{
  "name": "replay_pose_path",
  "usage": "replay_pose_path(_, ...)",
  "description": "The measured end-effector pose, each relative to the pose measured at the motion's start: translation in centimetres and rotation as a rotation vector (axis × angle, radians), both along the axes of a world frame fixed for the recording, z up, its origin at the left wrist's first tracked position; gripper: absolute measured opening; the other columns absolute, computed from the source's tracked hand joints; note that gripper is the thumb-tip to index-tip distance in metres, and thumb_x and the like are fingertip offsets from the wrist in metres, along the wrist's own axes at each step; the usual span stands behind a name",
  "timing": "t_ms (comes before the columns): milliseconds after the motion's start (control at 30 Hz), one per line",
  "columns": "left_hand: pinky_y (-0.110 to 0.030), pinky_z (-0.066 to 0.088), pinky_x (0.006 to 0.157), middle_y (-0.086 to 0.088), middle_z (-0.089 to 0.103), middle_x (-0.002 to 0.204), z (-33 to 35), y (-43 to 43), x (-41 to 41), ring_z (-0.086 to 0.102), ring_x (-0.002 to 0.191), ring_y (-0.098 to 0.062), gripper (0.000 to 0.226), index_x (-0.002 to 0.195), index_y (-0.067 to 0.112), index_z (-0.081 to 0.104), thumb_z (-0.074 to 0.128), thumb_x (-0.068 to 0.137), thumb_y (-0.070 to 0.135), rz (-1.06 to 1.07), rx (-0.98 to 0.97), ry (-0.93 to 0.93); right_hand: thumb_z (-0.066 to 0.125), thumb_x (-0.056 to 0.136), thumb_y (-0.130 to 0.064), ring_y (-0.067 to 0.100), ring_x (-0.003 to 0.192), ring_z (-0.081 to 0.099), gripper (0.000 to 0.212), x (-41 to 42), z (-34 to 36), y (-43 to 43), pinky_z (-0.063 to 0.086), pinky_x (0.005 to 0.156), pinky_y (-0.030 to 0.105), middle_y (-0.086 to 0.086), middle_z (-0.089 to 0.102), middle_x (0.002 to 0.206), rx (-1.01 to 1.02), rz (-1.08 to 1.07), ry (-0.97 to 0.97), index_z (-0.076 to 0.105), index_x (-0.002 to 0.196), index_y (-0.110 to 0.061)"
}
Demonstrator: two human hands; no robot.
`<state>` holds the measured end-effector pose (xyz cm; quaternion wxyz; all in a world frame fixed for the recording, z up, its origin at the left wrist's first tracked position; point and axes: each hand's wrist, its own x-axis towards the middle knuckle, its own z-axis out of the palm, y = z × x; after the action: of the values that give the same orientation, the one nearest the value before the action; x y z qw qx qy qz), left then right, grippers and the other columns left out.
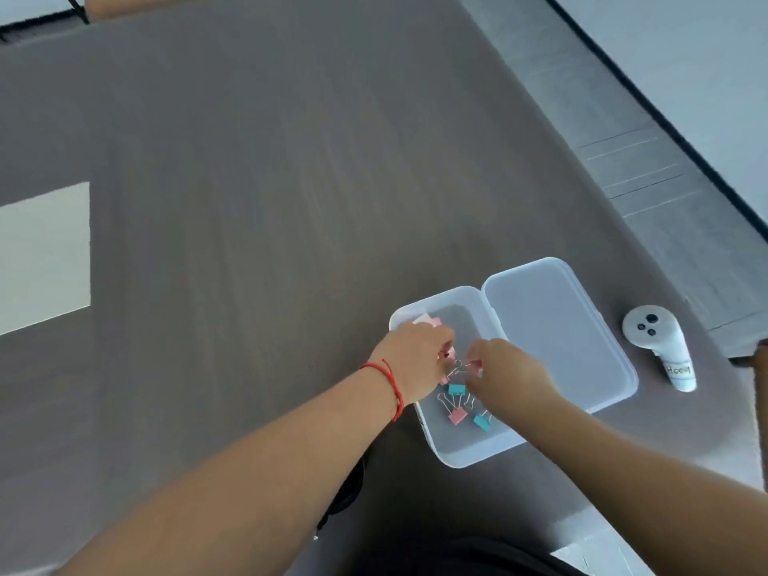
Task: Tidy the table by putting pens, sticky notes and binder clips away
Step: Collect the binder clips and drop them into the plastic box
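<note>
A clear plastic box [451, 455] lies open on the grey table, its hinged lid [557, 330] flat to the right. Inside lie several small binder clips, among them a pink one [457, 416] and two teal ones [456, 389] [482, 421]. Pale pink sticky notes [426, 319] show at the box's far left corner. Both hands are over the box. My left hand [413, 361], with a red string on the wrist, pinches a pink clip. Close beside it, my right hand [505, 374] pinches another pink clip [477, 371] by its wire handle.
A white handheld controller [660, 347] with a handwritten label lies right of the lid. A pale rectangle [43, 257] sits at the table's left edge. The table's right edge runs diagonally past the controller, with light floor beyond. Something dark lies under my left forearm.
</note>
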<state>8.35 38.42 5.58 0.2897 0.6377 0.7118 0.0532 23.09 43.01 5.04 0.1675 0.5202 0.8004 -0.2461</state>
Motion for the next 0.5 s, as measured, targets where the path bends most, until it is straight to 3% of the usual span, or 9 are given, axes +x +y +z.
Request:
replay_pose_path(167, -0.04, 0.044, 0.093, -0.002, 0.065, 0.12, -1.8, 0.0, 1.7, 0.057, 0.112, -0.027, 0.029, 0.115, 0.025, 0.058, 0.049, 0.091, 0.039, -0.175, -0.088, 0.252, 0.054, 0.087, -0.024, 0.023, 0.097, 0.066, 0.035, 2.0, -1.5, -1.1, 0.057, 0.08, 0.038, -0.004, 0.062, 0.116, -0.011, 0.09, -0.022, 0.053, 0.122, -0.029)
replay_pose_path(300, -0.041, 0.039, 0.097, 0.002, 0.058, 0.128, -1.5, 0.0, 1.9, 0.052, 0.119, -0.024, 0.035, 0.122, 0.029, 0.055, 0.049, 0.091, 0.044, -0.192, -0.103, 0.334, 0.049, 0.093, -0.033, 0.022, 0.101, 0.063, 0.036, 4.4, -0.7, -1.6, 0.056, 0.081, 0.039, -0.007, 0.055, 0.124, 0.025, 0.063, 0.116, 0.046, 0.129, -0.033)
replay_pose_path(400, -0.042, 0.033, 0.101, 0.001, 0.046, 0.137, -0.8, -0.1, 1.5, 0.043, 0.124, -0.024, 0.039, 0.127, 0.028, 0.052, 0.051, 0.09, 0.038, -0.192, -0.113, 0.395, 0.049, 0.094, -0.041, 0.016, 0.084, 0.059, 0.03, 7.4, 0.0, -2.5, 0.054, 0.071, 0.032, -0.008, 0.057, 0.112, 0.099, -0.197, 0.253, 0.051, 0.122, -0.03)
replay_pose_path(500, -0.039, 0.032, 0.096, -0.001, 0.039, 0.135, -0.4, -0.4, 1.2, 0.039, 0.121, -0.026, 0.037, 0.121, 0.022, 0.053, 0.057, 0.085, 0.025, -0.009, -0.037, 0.421, 0.053, 0.09, -0.043, 0.019, 0.078, 0.057, 0.031, 10.7, -0.4, -3.2, 0.049, 0.067, 0.034, -0.004, 0.055, 0.096, 0.062, -0.688, 0.327, 0.051, 0.112, -0.021)
